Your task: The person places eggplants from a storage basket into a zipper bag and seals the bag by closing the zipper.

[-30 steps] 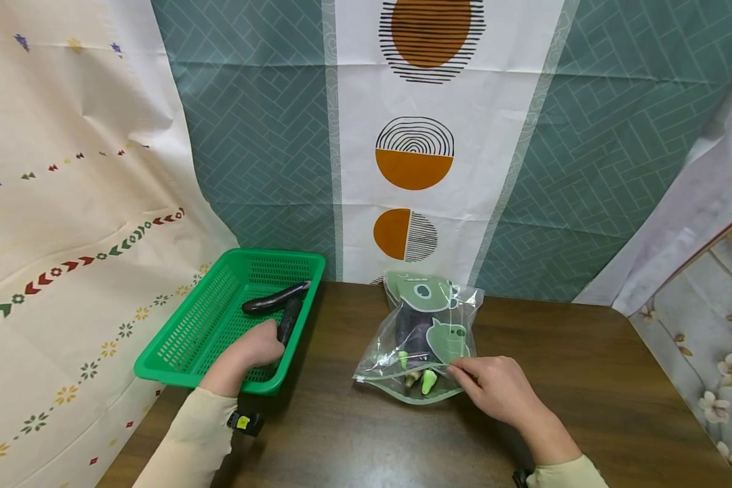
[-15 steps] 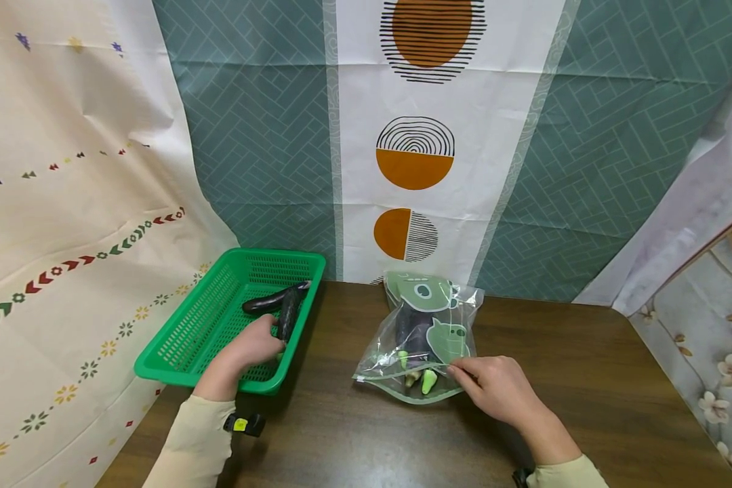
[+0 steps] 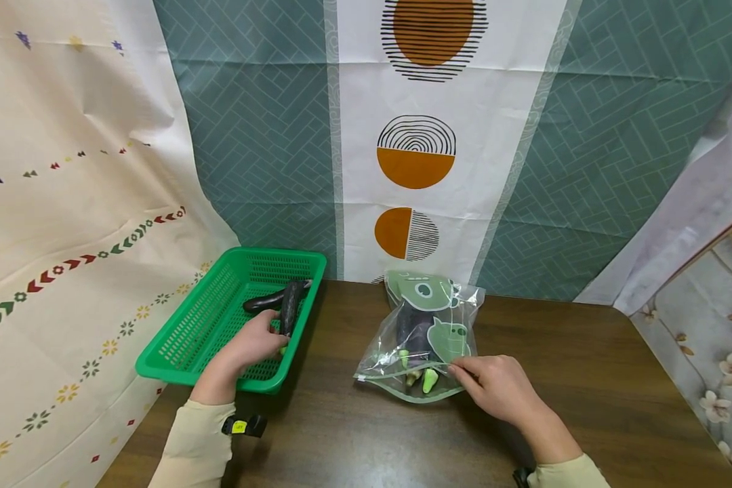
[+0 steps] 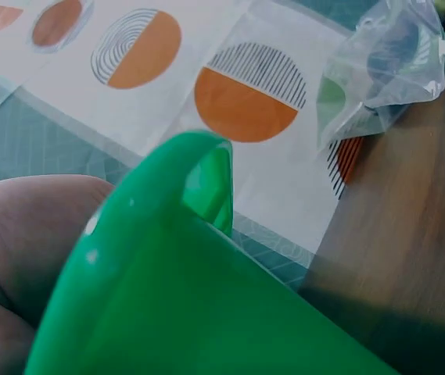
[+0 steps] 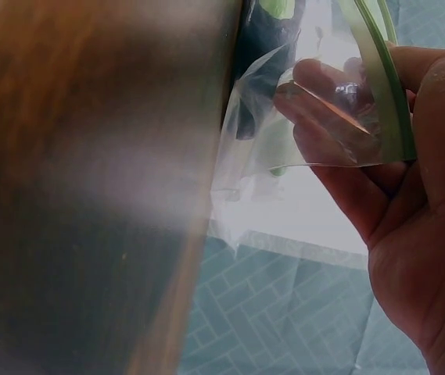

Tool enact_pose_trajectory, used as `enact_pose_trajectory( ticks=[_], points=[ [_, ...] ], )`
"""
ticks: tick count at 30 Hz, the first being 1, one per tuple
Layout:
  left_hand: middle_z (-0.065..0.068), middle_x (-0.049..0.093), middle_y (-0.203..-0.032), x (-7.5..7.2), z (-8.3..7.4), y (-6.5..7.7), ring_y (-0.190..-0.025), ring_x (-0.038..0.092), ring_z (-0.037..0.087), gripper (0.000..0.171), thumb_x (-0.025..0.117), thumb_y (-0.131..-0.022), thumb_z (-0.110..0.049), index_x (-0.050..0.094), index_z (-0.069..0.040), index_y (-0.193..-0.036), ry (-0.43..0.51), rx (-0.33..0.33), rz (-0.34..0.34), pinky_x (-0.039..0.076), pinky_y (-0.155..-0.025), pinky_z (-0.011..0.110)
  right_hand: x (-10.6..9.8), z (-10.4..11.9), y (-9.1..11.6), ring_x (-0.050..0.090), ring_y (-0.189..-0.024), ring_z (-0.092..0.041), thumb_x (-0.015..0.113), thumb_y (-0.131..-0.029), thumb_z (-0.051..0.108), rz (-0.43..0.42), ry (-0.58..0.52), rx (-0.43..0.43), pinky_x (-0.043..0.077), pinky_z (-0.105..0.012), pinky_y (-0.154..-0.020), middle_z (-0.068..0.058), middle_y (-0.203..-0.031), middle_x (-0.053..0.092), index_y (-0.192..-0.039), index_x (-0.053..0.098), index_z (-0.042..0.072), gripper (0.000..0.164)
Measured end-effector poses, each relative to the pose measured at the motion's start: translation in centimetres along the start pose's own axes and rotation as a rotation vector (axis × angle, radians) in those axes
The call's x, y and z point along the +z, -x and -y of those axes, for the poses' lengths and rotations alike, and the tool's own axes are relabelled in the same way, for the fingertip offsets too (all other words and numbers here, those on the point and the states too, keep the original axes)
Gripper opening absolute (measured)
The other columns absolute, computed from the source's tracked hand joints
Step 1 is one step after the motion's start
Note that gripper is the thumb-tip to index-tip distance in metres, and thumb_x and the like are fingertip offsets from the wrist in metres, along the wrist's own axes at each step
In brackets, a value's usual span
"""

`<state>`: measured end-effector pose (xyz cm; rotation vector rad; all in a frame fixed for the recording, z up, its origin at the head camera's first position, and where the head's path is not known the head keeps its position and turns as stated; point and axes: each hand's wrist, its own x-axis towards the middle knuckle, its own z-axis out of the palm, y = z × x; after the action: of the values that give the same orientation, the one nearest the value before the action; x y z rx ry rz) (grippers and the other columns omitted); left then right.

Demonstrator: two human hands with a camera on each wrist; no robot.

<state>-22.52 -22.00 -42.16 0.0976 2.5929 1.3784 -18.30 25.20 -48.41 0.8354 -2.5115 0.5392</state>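
Inside the green plastic basket, my left hand grips a dark eggplant near its green stem end. That eggplant lies across a second dark eggplant at the basket's far right. In the left wrist view the basket wall hides what the hand holds. My right hand pinches the green zip edge of a clear zip bag on the table. Several eggplants with pale green stems lie in the bag. Its printed green cartoon figures face up, and the thumb shows at the zip strip.
The brown wooden table carries both basket and bag. A teal and white patterned cloth hangs behind it. On the left a cream cloth runs up against the basket. A floral cloth borders the right edge.
The held eggplant has swung more upright in the basket, its far end now overlapping the other eggplant. My left hand has shifted slightly; the right hand and bag stay put.
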Motion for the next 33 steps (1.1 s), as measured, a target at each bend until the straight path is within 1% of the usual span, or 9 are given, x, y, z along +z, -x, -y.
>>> enact_pose_trajectory(
  ticks=[5,12,15,19,22,25,28,30,33],
  points=[
    [0.02,0.062,-0.102,-0.2,0.0,0.1,-0.086,0.072,0.031,0.072,0.065,-0.106,-0.004,0.027,0.017,-0.163,0.06,0.018,0.018,0.066,-0.081,0.049,0.0,-0.1,0.0,0.053,-0.065,0.01,0.084,-0.1,0.021,0.005,-0.006,0.006,0.051,-0.026,-0.057,0.019,-0.081,0.074,-0.098,0.086,0.024,0.004],
    [0.019,0.059,-0.105,-0.9,0.1,0.4,-0.095,0.07,0.03,0.076,0.065,-0.109,-0.002,0.019,0.017,-0.167,0.22,0.071,0.05,0.066,-0.09,0.055,-0.2,0.1,0.0,0.053,-0.065,0.01,0.083,-0.102,0.023,0.015,-0.01,0.016,0.051,-0.026,-0.058,0.019,-0.082,0.075,-0.099,0.086,0.023,0.004],
    [0.02,0.057,-0.106,-1.2,0.0,0.4,-0.097,0.07,0.03,0.077,0.065,-0.109,-0.001,0.018,0.017,-0.167,0.252,0.097,0.055,0.065,-0.092,0.057,-0.2,0.1,0.0,0.053,-0.065,0.01,0.082,-0.102,0.023,0.015,-0.007,0.018,0.052,-0.026,-0.058,0.019,-0.082,0.075,-0.099,0.086,0.023,0.005],
    [0.023,0.056,-0.113,-1.4,-0.2,0.5,-0.101,0.072,0.033,0.078,0.064,-0.11,-0.002,0.016,0.015,-0.169,0.287,0.105,0.045,0.064,-0.094,0.059,-0.2,0.1,0.1,0.056,-0.066,0.01,0.082,-0.103,0.025,0.011,0.004,0.015,0.053,-0.027,-0.058,0.018,-0.083,0.076,-0.098,0.086,0.02,0.008],
    [0.026,0.054,-0.121,-1.5,-0.5,0.5,-0.104,0.073,0.034,0.08,0.064,-0.111,-0.003,0.013,0.012,-0.171,0.311,0.09,0.021,0.063,-0.097,0.059,-0.2,0.1,0.1,0.057,-0.067,0.01,0.083,-0.102,0.025,0.006,0.011,0.012,0.053,-0.027,-0.058,0.017,-0.083,0.077,-0.098,0.086,0.02,0.007],
    [0.028,0.053,-0.126,-1.5,-0.8,0.5,-0.107,0.073,0.033,0.082,0.063,-0.112,-0.004,0.009,0.01,-0.172,0.33,0.086,0.007,0.063,-0.098,0.056,-0.1,0.0,0.1,0.056,-0.066,0.01,0.083,-0.101,0.024,0.004,0.014,0.012,0.053,-0.027,-0.058,0.018,-0.083,0.077,-0.098,0.086,0.021,0.005],
    [0.031,0.055,-0.13,-1.5,-1.1,0.6,-0.109,0.073,0.031,0.081,0.063,-0.112,-0.004,0.009,0.009,-0.172,0.363,0.112,0.016,0.064,-0.097,0.053,-0.1,0.0,0.1,0.057,-0.067,0.01,0.086,-0.099,0.021,0.001,0.019,0.007,0.053,-0.027,-0.058,0.017,-0.083,0.077,-0.098,0.086,0.022,0.001],
    [0.033,0.057,-0.13,-1.4,-1.3,0.6,-0.108,0.073,0.031,0.079,0.063,-0.112,-0.004,0.012,0.008,-0.172,0.389,0.14,0.026,0.065,-0.096,0.051,0.0,0.0,0.1,0.057,-0.067,0.01,0.087,-0.097,0.019,-0.003,0.02,0.004,0.054,-0.027,-0.058,0.017,-0.083,0.077,-0.098,0.085,0.023,0.004],
    [0.034,0.059,-0.128,-1.1,-1.7,0.7,-0.107,0.073,0.031,0.076,0.064,-0.111,-0.004,0.018,0.007,-0.17,0.425,0.187,0.043,0.064,-0.097,0.051,0.1,0.0,0.1,0.057,-0.067,0.009,0.085,-0.099,0.022,-0.004,0.016,0.0,0.054,-0.027,-0.058,0.017,-0.083,0.077,-0.097,0.085,0.021,0.002]
  ],
)
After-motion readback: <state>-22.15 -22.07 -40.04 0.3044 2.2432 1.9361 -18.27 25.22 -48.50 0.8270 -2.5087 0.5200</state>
